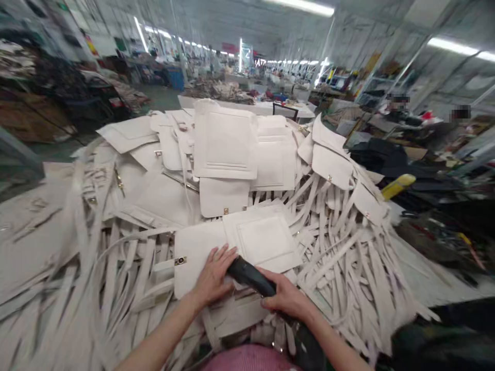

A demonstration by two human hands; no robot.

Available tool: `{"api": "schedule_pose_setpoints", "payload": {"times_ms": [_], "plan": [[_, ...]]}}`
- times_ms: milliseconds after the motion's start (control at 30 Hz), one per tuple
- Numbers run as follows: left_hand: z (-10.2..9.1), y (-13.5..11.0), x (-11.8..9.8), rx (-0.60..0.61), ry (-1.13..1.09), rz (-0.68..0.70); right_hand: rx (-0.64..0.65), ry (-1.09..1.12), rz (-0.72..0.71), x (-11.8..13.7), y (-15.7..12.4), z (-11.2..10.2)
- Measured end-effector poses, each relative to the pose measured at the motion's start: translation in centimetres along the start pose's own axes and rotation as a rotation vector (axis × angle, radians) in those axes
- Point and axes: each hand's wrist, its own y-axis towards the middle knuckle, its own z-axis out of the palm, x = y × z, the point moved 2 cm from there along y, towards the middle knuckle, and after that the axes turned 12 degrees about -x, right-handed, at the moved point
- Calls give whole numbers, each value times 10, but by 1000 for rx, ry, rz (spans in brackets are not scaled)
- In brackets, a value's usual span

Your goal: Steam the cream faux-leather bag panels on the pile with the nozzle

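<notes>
A huge heap of pale bag pieces (232,170) and long straps (340,252) covered the table, reaching far past both hands. Just beyond the hands lay one flat bag piece (235,247), with a small gold clasp (180,260) near its left edge. The left hand (213,278) lay spread flat on this piece, fingers open, pressing it down. The right hand (286,299) was wrapped tight around a black tool (250,274). The tool was long and slanted from the right hand up and left, so its tip sat just beside the left hand's fingers. The left hand was nearer the bag piece. Straps crowded every side, so there was little bare room; a yellow handle (398,186) lay far off right.
</notes>
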Motion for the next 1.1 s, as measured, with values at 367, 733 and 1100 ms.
{"api": "schedule_pose_setpoints", "payload": {"times_ms": [367,733,1100], "plan": [[1,-2,-3,-128,-42,-52,-143,-182,-14,2,4,-7],[4,-5,-3,-220,-143,20,-69,-90,39,-7,-16,-14],[6,-4,-9,-268,-129,41,-334,-118,-47,-14,-10,-11]]}}
